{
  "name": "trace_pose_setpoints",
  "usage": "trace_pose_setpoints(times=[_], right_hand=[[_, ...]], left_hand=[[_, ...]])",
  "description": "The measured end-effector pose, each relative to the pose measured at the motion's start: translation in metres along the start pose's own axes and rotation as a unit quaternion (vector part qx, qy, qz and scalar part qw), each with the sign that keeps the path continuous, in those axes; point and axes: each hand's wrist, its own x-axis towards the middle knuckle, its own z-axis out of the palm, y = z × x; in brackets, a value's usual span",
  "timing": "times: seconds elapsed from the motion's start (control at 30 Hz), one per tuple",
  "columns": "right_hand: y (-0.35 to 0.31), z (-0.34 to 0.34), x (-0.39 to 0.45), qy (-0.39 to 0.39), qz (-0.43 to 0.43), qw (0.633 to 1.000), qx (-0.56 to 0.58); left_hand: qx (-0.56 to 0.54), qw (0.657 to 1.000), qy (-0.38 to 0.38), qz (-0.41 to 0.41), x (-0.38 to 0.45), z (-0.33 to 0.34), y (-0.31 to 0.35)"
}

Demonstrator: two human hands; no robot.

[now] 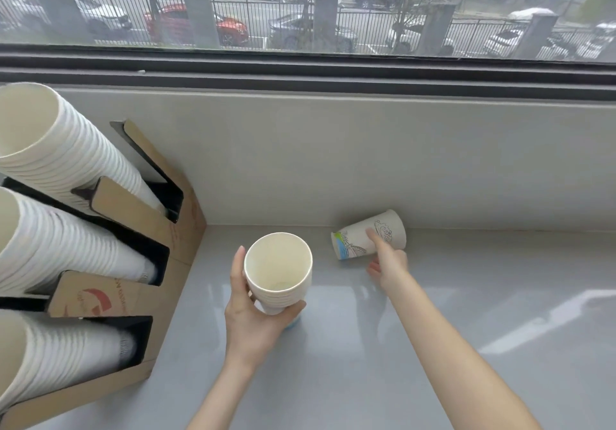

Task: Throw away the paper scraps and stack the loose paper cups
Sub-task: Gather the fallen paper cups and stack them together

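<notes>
Grey glossy worktop [433,313] runs along a pale wall below a wide window [300,6]; outside are a black railing fence, trees and parked cars. Window light reflects off the surface in streaks at right. At the left edge stands a brown cardboard cup dispenser [160,226] with black slots, three long rows of white nested cups [60,149] leaning out of it toward the viewer.

Left hand [253,309] is raised just over the worktop, near the dispenser's front corner, palm wrapped round the lower part of a short stack of paper cups [278,273]. Stack is upright, mouth open toward the camera, several rims visible near the base, a bit of blue print showing under the thumb. Fingers curl up the left side, thumb across the bottom: a firm grasp.

Right arm reaches forward across the worktop. Right hand [388,263] is loosely spread, index finger stretched out and touching the side of a loose paper cup [370,234]. That cup lies on its side against the wall, base pointing left, rim to the right, blue-green and line-drawn print on it. Fingers are not closed round it; nothing gripped.
</notes>
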Motion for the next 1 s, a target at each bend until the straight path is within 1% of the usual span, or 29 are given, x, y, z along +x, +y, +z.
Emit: trace_pose_setpoints(times=[0.13, 0.33, 0.4, 0.43, 0.5, 0.57, 0.63, 0.7, 0.77, 0.87, 1.0], right_hand=[[-0.005, 0.006, 0.016, -0.01, 0.03, 0.998, 0.054], [-0.004, 0.003, 0.018, 0.003, 0.019, 0.995, 0.096], [-0.001, 0.002, 0.013, 0.005, -0.009, 0.994, 0.113], [-0.002, 0.002, 0.008, 0.003, -0.036, 0.991, 0.125], [-0.007, 0.003, -0.008, -0.025, -0.108, 0.984, 0.139], [-0.021, 0.006, -0.036, -0.076, -0.193, 0.971, 0.122], [-0.038, 0.009, -0.067, -0.137, -0.264, 0.948, 0.115], [-0.05, 0.012, -0.097, -0.205, -0.306, 0.923, 0.109], [-0.052, 0.014, -0.121, -0.261, -0.33, 0.904, 0.076], [-0.041, 0.018, -0.138, -0.287, -0.353, 0.89, -0.021], [-0.023, 0.022, -0.142, -0.275, -0.362, 0.88, -0.141]], left_hand=[[0.004, 1.0, 0.0, -0.005, 0.002, 0.004, -0.001], [0.023, 1.0, -0.003, 0.004, 0.003, 0.004, -0.004], [0.024, 1.0, -0.007, 0.003, 0.004, 0.002, -0.004], [0.024, 1.0, -0.009, 0.004, 0.005, 0.002, -0.003], [0.02, 1.0, -0.011, 0.002, 0.005, 0.003, -0.001], [0.016, 1.0, -0.011, -0.003, 0.004, 0.003, 0.001], [0.016, 1.0, -0.009, -0.004, 0.003, 0.002, 0.003], [0.016, 1.0, -0.011, -0.005, 0.002, 0.0, 0.004], [0.018, 1.0, -0.017, -0.005, 0.002, -0.001, 0.004], [0.025, 0.999, -0.024, -0.003, 0.001, -0.003, 0.007], [0.029, 0.999, -0.023, -0.005, 0.001, -0.003, 0.009]])
